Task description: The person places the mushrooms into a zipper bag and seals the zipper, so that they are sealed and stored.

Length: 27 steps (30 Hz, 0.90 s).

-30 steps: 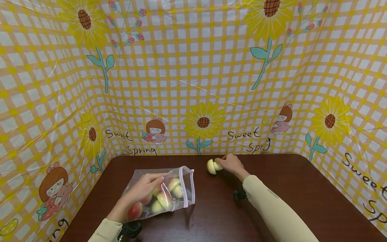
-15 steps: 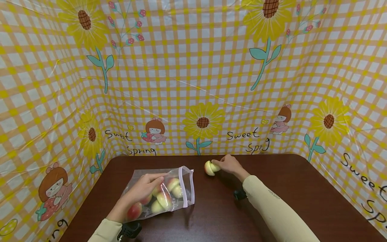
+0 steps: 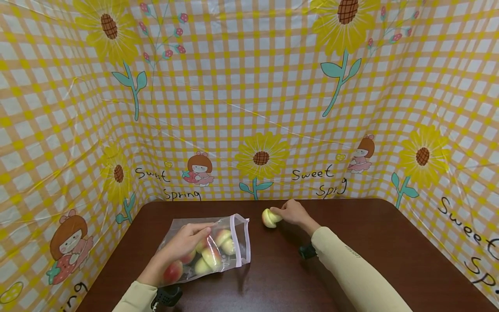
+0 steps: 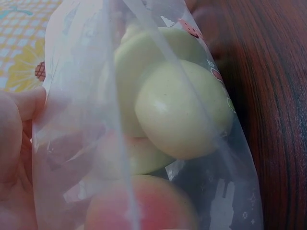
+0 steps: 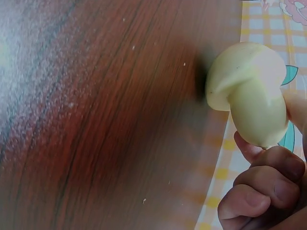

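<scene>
My left hand (image 3: pixel 189 238) grips the upper side of a clear plastic zip bag (image 3: pixel 241 238) with a pale lilac band at its mouth, which faces right. Inside lie several pale yellow toy mushrooms (image 4: pixel 184 110) with reddish caps. In the left wrist view, printed little figures show on the film. Just right of the bag's mouth, my right hand (image 3: pixel 293 212) pinches the stem of another toy mushroom (image 5: pixel 259 110), its cap pointing left in the head view. In the right wrist view, finger and thumb are at its stem end and the other fingers are curled.
A dark brown wood-grain table (image 3: pixel 280 277) lies under both hands. Checked yellow cloth with sunflowers (image 3: pixel 261 158) rises behind it and along both sides. Black wrist bands (image 3: pixel 308 251) sit at the cuffs.
My right hand has drifted slightly left, bringing the toy mushroom nearer the bag's mouth. The mushroom's cap has turned a little. The left hand and bag have stayed in place.
</scene>
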Tool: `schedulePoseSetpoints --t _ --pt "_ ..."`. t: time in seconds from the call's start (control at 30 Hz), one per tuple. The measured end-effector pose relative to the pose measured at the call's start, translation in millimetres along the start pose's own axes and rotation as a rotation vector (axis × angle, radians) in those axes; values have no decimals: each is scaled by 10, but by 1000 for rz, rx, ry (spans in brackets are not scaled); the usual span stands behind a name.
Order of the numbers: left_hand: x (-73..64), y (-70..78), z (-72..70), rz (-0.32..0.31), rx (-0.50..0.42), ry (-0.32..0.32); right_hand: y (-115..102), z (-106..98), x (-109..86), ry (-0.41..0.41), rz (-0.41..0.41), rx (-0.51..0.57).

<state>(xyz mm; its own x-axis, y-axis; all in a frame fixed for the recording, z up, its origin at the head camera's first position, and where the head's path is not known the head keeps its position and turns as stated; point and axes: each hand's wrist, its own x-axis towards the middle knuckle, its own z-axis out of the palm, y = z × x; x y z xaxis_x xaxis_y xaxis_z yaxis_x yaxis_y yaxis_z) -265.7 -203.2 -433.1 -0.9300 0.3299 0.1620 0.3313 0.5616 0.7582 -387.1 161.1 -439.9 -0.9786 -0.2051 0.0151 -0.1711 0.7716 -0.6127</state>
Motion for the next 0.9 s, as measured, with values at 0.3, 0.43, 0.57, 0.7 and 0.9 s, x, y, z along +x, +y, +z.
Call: schedulePoseSetpoints --t 0.3,0.43,0.57,0.7,0.9 --pt "15 -1 2 0 -7 -2 -25 10 -23 -13 -2 8" --pt "15 1 4 -3 -12 -7 -36 19 -41 -10 1 30" --pt "4 10 3 6 -9 -12 -49 32 -59 -5 -6 38" --pt "-4 24 0 16 -11 -13 -63 35 -80 3 -10 35" --pt "-6 28 -7 15 -15 -11 -105 19 -132 0 -24 42"
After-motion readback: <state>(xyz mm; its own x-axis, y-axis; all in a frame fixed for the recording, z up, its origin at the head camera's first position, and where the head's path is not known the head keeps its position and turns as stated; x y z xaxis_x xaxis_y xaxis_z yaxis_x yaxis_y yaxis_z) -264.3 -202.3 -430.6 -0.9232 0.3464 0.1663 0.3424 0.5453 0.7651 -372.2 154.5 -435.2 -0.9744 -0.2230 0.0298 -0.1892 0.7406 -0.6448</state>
